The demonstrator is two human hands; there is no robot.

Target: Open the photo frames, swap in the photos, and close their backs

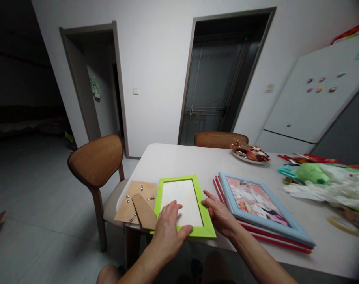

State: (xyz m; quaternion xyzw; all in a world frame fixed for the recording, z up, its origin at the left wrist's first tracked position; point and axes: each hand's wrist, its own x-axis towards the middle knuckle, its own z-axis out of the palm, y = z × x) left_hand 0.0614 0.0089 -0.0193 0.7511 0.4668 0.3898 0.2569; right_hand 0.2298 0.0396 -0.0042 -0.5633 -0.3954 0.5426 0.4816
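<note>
Head cam: bright lime-green rectangular picture frame (203, 232) lies at the near edge of the pale table (173, 161), between both hands. Left hand (170, 225) is spread loosely over its white middle, thumb by the bottom border. Right hand's (219, 213) fingers are half-curled at the right border, can't tell if they're gripping.

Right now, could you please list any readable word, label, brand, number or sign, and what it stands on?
No readable text anywhere.
White panel in the lime-green rectangular frame: none visible.
Pink picture in the light-blue rectangular frame: pixelated patch, nothing legible.
Small coloured magnets on the white refrigerator: too small to read.
Flat red items: too blurred.
</note>
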